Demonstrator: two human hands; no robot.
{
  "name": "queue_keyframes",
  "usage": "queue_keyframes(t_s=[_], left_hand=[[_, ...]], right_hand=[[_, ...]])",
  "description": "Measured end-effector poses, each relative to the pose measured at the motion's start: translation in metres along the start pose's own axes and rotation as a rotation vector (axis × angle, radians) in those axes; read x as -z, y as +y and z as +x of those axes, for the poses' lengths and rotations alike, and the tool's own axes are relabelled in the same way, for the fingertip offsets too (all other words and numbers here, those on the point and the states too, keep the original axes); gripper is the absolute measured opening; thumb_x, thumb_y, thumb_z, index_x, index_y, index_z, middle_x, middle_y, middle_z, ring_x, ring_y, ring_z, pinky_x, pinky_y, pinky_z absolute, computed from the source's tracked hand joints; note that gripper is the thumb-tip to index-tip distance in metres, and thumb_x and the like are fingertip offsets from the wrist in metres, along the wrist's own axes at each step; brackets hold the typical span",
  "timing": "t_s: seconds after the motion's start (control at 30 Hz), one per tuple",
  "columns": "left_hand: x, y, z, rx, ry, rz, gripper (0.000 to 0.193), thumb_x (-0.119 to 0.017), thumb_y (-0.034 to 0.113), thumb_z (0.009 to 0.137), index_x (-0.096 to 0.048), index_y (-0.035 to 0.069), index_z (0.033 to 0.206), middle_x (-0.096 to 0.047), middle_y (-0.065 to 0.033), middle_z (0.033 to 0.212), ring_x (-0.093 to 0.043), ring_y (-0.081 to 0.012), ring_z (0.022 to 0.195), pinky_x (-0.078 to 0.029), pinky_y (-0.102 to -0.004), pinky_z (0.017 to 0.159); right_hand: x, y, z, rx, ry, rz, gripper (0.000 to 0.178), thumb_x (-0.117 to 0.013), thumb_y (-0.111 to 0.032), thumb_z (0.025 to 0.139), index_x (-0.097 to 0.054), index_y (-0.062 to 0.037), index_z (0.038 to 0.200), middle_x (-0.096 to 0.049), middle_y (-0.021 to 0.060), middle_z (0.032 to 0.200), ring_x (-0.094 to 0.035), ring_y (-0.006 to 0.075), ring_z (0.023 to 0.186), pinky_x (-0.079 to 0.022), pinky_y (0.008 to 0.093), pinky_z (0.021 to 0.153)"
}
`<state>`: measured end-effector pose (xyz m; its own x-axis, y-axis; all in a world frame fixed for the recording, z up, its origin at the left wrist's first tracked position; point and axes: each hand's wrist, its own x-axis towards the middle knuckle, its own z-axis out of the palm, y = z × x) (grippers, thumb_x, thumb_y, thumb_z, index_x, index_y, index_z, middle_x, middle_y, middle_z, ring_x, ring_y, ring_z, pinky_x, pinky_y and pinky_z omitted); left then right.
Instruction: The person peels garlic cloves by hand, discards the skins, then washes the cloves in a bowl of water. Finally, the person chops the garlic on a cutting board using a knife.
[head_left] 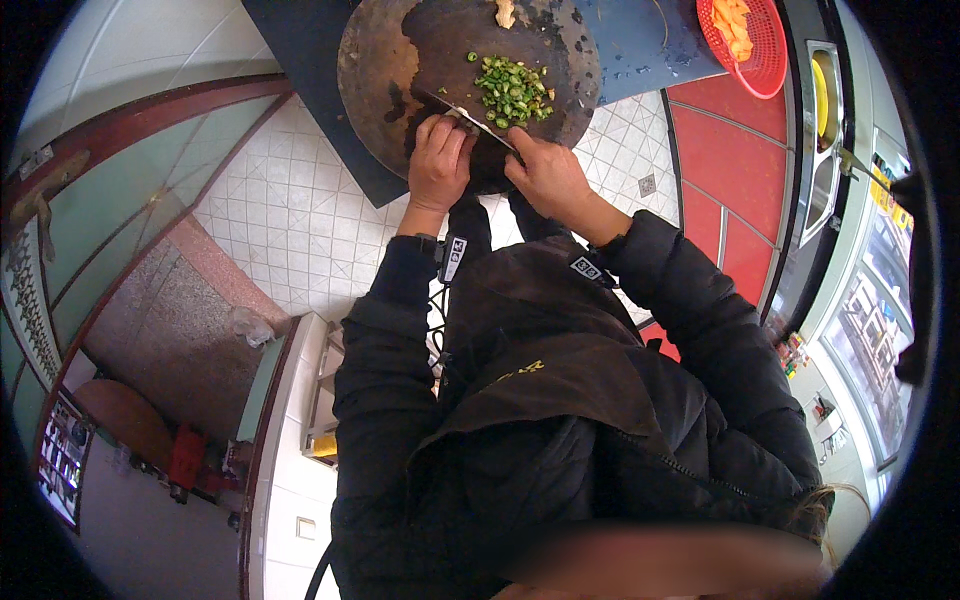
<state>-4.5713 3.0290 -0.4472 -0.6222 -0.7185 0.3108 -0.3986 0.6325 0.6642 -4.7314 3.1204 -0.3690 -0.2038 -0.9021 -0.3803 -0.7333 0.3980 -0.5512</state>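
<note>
A thick round wooden chopping board (375, 60) with dark wet patches lies in front of me. On it sits a heap of chopped green chili peppers (512, 88), with a few stray pieces around it. My right hand (552, 178) is closed on a knife (482, 122) at its right end; the handle is hidden in the fist. The blade slants up to the left, just below the peppers. My left hand (440, 165) is closed, its curled fingers against the blade's left part. Whatever lies under those fingers is hidden.
A pale knobbly piece, like ginger (505, 13), lies at the board's far edge. Beyond the board, on the dark blue tabletop (640, 50), a red plastic basket (768, 62) holds orange slices (733, 28). Red cabinet panels (730, 130) stand on the right.
</note>
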Motion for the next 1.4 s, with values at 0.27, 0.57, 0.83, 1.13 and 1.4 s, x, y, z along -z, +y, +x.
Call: queue_keyframes(t_s=[0.27,0.57,0.83,1.13,1.4], left_hand=[[-0.001,0.0,0.001,-0.016,0.051,0.009,0.015,-0.069,0.009,0.085,-0.068,0.002,0.098,-0.064,-0.0121,0.109,-0.058,-0.0352,0.107,-0.05,-0.0401,0.09],[-0.001,0.001,-0.001,-0.001,0.04,-0.01,0.019,-0.07,0.009,0.085,-0.068,0.002,0.102,-0.065,-0.0129,0.11,-0.058,-0.0356,0.108,-0.05,-0.041,0.09],[-0.003,-0.001,0.0,-0.016,0.066,0.01,0.015,-0.069,0.009,0.085,-0.069,0.001,0.098,-0.065,-0.0114,0.108,-0.059,-0.0338,0.105,-0.052,-0.0396,0.088],[-0.002,0.001,0.0,0.011,0.06,0.004,0.013,-0.069,0.009,0.085,-0.069,0.003,0.097,-0.065,-0.0104,0.108,-0.059,-0.0328,0.107,-0.051,-0.0384,0.089],[-0.002,-0.001,0.0,-0.01,0.049,0.009,0.013,-0.07,0.01,0.085,-0.069,0.004,0.097,-0.065,-0.0102,0.108,-0.059,-0.0326,0.107,-0.051,-0.038,0.089]], right_hand=[[0.022,-0.017,-0.012,-0.053,-0.13,-0.093,0.026,-0.053,-0.028,0.098,-0.049,-0.0087,0.115,-0.064,0.0234,0.08,-0.064,0.0454,0.075,-0.05,0.0556,0.066],[0.01,-0.015,0.002,0.002,-0.102,-0.099,0.024,-0.051,-0.02,0.094,-0.049,-0.007,0.114,-0.066,0.0215,0.074,-0.065,0.0433,0.069,-0.051,0.0563,0.062],[0.028,-0.019,-0.008,-0.087,-0.185,-0.076,0.026,-0.053,-0.022,0.094,-0.05,-0.0064,0.114,-0.064,0.0259,0.076,-0.063,0.0471,0.073,-0.049,0.0575,0.066],[0.021,-0.02,0.005,-0.062,-0.137,-0.043,0.025,-0.054,-0.021,0.093,-0.052,-0.0063,0.113,-0.064,0.0275,0.076,-0.063,0.0477,0.075,-0.049,0.0579,0.069],[0.017,-0.023,0.011,-0.073,-0.133,-0.079,0.021,-0.053,-0.02,0.093,-0.053,-0.0048,0.108,-0.067,0.0249,0.078,-0.066,0.0456,0.075,-0.051,0.0581,0.068]])
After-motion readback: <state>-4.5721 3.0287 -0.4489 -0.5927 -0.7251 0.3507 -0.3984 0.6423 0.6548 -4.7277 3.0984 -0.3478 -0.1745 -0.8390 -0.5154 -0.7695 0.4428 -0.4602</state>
